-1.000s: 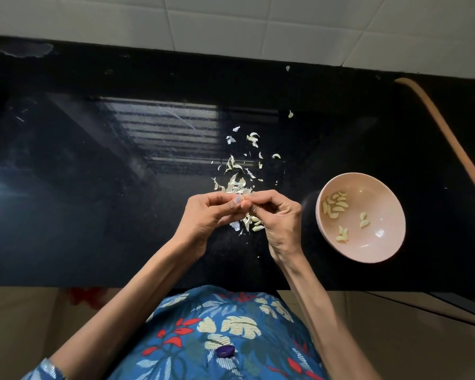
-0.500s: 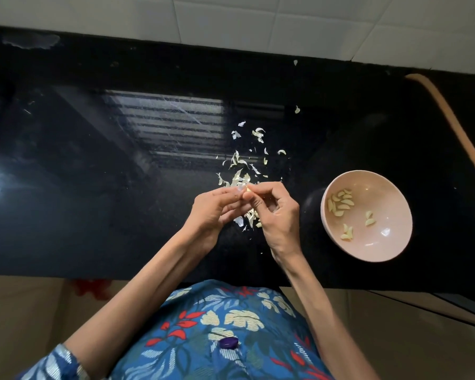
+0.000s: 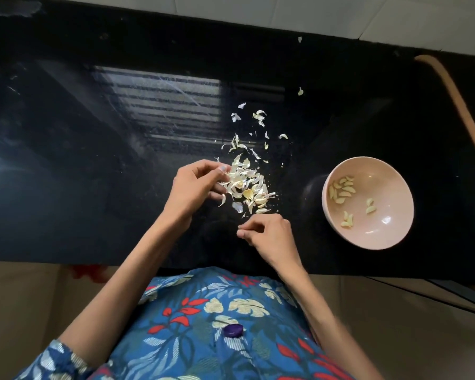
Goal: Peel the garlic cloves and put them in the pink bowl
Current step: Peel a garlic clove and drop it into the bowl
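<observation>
A pink bowl point(image 3: 390, 234) stands on the black counter at the right with several peeled garlic cloves point(image 3: 342, 189) inside. Left of it lies a pile of papery garlic skins point(image 3: 246, 185) with a few cloves mixed in. My left hand point(image 3: 196, 185) is at the pile's left edge, thumb and curled fingers pinching a small pale garlic clove point(image 3: 229, 174). My right hand point(image 3: 268, 234) is below the pile, nearer the counter's front edge. Its fingertips are curled together, and what they hold, if anything, is hidden.
Loose skin flakes point(image 3: 259, 115) are scattered further back on the glossy black counter point(image 3: 93, 201). A tan curved edge point(image 3: 455, 89) runs along the far right. White tiles point(image 3: 285, 12) rise behind. The counter's front edge is just below my hands.
My hands, joined on one clove over the pile, have come apart. The right hand pulled back toward the front edge and the left stayed at the pile.
</observation>
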A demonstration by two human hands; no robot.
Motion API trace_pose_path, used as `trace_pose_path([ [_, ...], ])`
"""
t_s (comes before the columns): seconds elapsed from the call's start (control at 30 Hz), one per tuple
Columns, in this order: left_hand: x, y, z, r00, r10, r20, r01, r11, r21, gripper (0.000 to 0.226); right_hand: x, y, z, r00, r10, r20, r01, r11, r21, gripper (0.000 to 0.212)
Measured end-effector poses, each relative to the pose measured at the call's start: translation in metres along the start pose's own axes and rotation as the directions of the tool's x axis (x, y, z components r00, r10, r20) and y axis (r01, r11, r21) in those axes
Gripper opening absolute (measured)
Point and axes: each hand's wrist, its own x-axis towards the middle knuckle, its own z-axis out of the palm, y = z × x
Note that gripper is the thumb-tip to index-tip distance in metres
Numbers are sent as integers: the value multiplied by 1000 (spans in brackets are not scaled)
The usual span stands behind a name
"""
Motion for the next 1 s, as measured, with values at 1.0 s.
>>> trace_pose_path([
  [1.0, 2, -2, -13, 996, 76, 51, -73, 995, -63, 13, -4, -43, 25, 975, 183, -124, -212, 936, -280, 11],
])
